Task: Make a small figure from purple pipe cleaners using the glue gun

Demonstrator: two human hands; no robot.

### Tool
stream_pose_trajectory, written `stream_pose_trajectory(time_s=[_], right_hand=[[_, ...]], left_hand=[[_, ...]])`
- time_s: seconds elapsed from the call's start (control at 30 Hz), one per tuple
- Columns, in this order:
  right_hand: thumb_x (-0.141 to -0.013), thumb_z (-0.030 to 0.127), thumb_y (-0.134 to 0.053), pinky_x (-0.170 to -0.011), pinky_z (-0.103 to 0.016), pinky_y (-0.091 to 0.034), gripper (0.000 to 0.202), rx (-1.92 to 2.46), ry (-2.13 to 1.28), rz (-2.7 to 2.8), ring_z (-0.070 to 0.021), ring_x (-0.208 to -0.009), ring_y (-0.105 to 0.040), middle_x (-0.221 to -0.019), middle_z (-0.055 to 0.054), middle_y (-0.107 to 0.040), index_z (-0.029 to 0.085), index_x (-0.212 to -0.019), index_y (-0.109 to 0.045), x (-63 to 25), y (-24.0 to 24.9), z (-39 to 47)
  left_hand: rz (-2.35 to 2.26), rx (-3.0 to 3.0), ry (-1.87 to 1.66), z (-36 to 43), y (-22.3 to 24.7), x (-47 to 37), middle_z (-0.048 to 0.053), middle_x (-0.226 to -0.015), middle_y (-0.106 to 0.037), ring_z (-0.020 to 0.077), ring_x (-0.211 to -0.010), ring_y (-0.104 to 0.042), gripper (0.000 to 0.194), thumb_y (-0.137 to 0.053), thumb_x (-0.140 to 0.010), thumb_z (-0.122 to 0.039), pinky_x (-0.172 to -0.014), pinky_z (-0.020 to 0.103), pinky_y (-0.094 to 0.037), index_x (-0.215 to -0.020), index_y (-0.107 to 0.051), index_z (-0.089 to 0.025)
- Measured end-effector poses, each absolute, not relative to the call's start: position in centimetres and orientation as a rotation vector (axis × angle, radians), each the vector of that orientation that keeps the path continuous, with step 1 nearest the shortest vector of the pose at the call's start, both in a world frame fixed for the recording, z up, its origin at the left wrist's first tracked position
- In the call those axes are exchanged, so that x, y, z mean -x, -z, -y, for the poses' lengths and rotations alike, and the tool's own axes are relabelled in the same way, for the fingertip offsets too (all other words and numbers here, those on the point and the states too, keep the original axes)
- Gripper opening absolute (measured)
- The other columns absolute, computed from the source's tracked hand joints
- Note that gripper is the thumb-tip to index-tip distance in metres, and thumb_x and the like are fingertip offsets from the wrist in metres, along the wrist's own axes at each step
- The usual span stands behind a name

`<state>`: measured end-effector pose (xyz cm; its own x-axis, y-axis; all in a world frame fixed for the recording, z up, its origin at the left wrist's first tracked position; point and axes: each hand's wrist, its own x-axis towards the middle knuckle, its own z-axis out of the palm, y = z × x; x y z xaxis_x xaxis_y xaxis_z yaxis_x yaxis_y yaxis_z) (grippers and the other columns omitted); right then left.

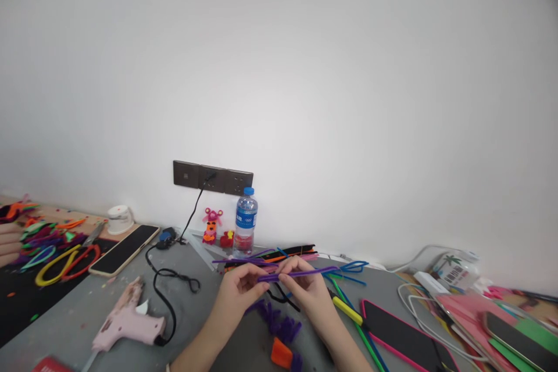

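My left hand (244,290) and my right hand (303,288) are close together over the grey table (196,314). Between their fingertips runs a purple pipe cleaner (307,272), pinched by both hands, its looped end pointing right. Below the hands lie curled purple pieces (279,325) and an orange piece (281,354). More purple, orange, black and blue pipe cleaners are spread just behind the fingers. A yellow pen-like item (347,310) lies to the right of my right hand, beside green and blue stems (366,344).
A pink glue gun (131,322) with a black cord and a phone (125,250) lie left. A bottle (246,224) and small figure (210,231) stand by the wall. Right are a pink-edged phone (405,334) and cables. Another person's hand (9,243) is far left, near scissors (78,261).
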<state>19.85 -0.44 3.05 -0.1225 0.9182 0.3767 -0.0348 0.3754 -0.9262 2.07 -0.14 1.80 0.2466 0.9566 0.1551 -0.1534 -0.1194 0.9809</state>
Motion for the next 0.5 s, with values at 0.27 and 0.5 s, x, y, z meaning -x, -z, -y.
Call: stream_pose_trajectory(time_s=[0.27,0.5], right_hand=[[-0.079,0.04,-0.069,-0.069,-0.03,-0.043,0.025,0.871,-1.031,1.504,-0.0197,-0.075,-0.056,-0.075,-0.003,-0.059,0.019,-0.071,-0.058,-19.8,-2.9,0.5],[-0.077,0.041,-0.07,-0.063,-0.027,-0.04,0.025,0.915,-1.11,1.534,-0.0171,-0.07,-0.052,-0.074,-0.001,-0.058,0.019,-0.073,-0.06,-19.9,-3.9,1.1]], left_hand=[[-0.864,-1.38,-1.258,-0.3,-0.8,-2.1,0.007,-0.08,-0.072,0.0194,-0.074,-0.064,0.024,-0.076,-0.068,-0.033,-0.069,0.028,-0.05,-0.082,-0.071,-0.015],[-0.874,-1.279,-1.262,0.2,-1.5,-2.1,0.002,-0.064,-0.066,0.0152,-0.061,-0.059,0.025,-0.075,-0.068,-0.039,-0.06,0.024,-0.048,-0.076,-0.072,-0.015]])
